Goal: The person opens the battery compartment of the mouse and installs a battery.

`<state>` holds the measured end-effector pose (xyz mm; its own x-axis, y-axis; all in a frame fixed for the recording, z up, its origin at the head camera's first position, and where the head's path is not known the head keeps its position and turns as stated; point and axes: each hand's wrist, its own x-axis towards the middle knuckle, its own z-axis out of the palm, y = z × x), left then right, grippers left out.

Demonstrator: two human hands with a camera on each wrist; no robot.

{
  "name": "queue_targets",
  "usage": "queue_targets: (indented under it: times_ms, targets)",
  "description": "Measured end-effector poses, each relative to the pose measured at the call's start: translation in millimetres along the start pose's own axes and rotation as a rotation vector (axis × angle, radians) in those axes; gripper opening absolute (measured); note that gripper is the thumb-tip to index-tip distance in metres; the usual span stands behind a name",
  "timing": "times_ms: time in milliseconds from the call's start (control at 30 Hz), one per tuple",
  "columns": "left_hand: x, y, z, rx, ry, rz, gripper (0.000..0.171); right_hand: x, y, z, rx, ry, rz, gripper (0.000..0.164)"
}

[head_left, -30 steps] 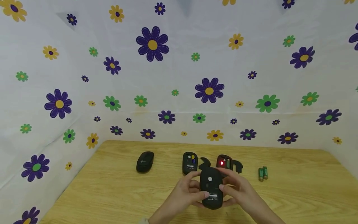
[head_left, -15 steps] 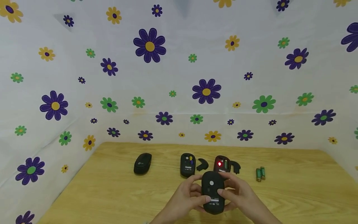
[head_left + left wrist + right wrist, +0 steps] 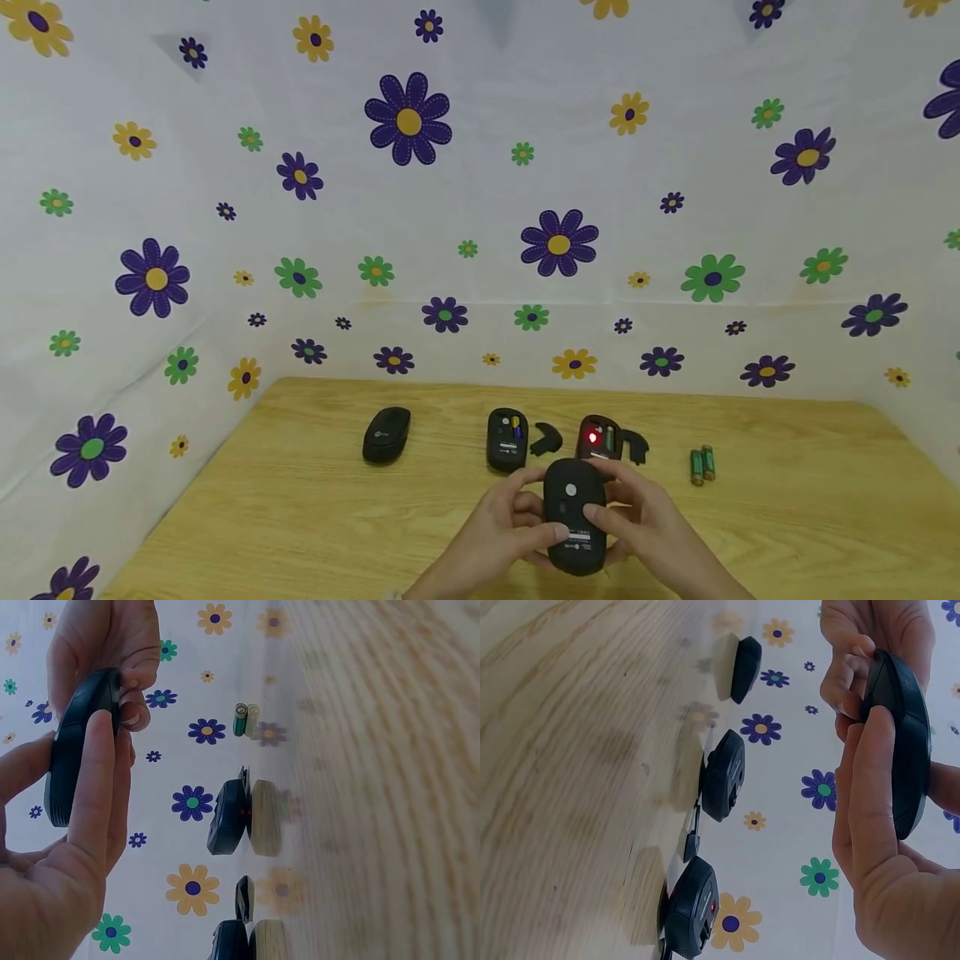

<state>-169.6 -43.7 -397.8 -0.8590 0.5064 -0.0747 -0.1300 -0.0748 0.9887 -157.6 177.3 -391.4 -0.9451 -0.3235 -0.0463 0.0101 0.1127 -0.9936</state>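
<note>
Between both hands a black computer mouse [image 3: 574, 517] is held above the table, its underside with a label and a round pale spot turned up. My left hand [image 3: 501, 527] grips its left side, thumb over the label. On the other side my right hand [image 3: 647, 521] grips it, thumb pressing on the underside near the middle. Both wrist views show the mouse [image 3: 75, 750] edge-on, with fingers curled along its sides. Behind it lie two upturned mice with open battery bays: one [image 3: 507, 442] with a yellow-and-purple battery, the other [image 3: 592, 450] with a green battery and a glowing red light.
A black battery cover [image 3: 547, 438] lies beside the first upturned mouse, another cover [image 3: 636, 447] beside the second. Two green batteries [image 3: 702, 465] lie to the right. At the back left a mouse [image 3: 386, 435] sits right side up. A flowered cloth [image 3: 480, 192] hangs behind the wooden table [image 3: 300, 517].
The held mouse and both hands have shifted slightly lower toward the person, uncovering more of the battery cover behind. The grip looks the same.
</note>
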Motion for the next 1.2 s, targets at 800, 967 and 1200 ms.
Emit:
queue_targets:
  times_ms: [800, 967, 1200]
  targets:
    - [-2.8, -4.9, 3.7, 0.041, 0.043, -0.071, 0.062, -1, 3, 10, -0.083, 0.047, 0.033, 0.056]
    - [-1.6, -4.8, 3.8, 0.045, 0.04, -0.076, 0.062, 0, 2, 10, -0.118, 0.062, 0.026, 0.055]
    - [-0.3, -3.5, 3.3, 0.04, 0.035, -0.072, 0.063, 0, 2, 10, -0.141, 0.084, 0.025, 0.054]
